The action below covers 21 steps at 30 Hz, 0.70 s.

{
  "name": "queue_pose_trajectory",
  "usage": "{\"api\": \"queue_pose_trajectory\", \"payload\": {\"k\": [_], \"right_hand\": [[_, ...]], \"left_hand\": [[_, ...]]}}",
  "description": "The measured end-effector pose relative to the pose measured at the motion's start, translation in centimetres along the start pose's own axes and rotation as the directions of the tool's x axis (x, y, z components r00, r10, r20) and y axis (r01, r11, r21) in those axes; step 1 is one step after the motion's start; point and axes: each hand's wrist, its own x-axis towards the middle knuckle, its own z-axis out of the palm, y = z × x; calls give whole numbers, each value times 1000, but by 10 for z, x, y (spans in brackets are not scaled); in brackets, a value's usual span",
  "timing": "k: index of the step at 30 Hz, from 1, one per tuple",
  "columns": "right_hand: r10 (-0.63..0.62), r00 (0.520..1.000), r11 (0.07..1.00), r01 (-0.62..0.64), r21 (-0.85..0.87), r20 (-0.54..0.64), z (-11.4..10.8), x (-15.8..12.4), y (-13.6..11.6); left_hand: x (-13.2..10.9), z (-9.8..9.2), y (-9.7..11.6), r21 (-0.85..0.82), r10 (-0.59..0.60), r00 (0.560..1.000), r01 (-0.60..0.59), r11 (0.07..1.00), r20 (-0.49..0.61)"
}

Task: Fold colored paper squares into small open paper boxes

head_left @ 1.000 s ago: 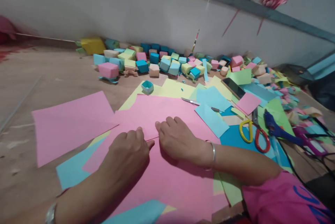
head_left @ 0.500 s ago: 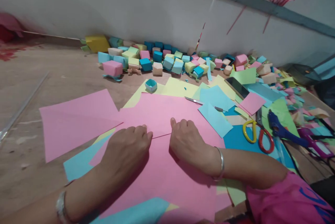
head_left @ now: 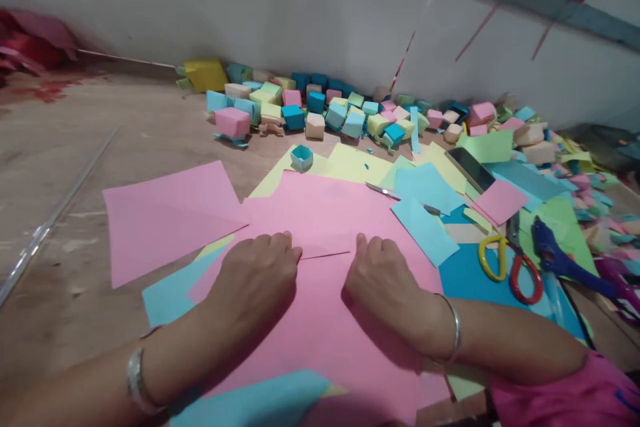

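- Pink paper sheet (head_left: 325,214) — folded, it lies on the wooden floor (head_left: 75,167) over blue and yellow sheets, with its folded edge running between both hands.
- Left hand (head_left: 260,274): fingers curled under, knuckles pressing on the fold, gripping nothing.
- Right hand (head_left: 385,277) — curled the same way, pressing just beside.
- Scissors (head_left: 510,267) lie near on the right; paper cubes (head_left: 325,114) line the wall.

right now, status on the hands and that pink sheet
Left hand, right hand: both pressed palm-down on pink sheet, along its folded edge. Sheet lies on other paper. Scissors off to the right, apart.
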Motion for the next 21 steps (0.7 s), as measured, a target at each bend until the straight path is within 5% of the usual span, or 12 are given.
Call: {"api": "queue_pose_trajectory", "payload": {"k": [3,8,14,21], "right_hand": [[84,988,994,-92,55,128,-4,3,16],[95,995,992,-92,83,-32,-13,7,28],[75,997,977,-71,202,-12,-14,17,27],[-37,996,942,61,331,-79,-3,21,28]], "left_hand": [[3,-6,-7,-20,-20,1000,19,1000,-24],[11,-14,-15,-157,-56,998,49,986,-38],[15,-2,-19,-315,-4,999,18,949,46],[17,13,-25,-439,-83,993,39,898,-82]]}}
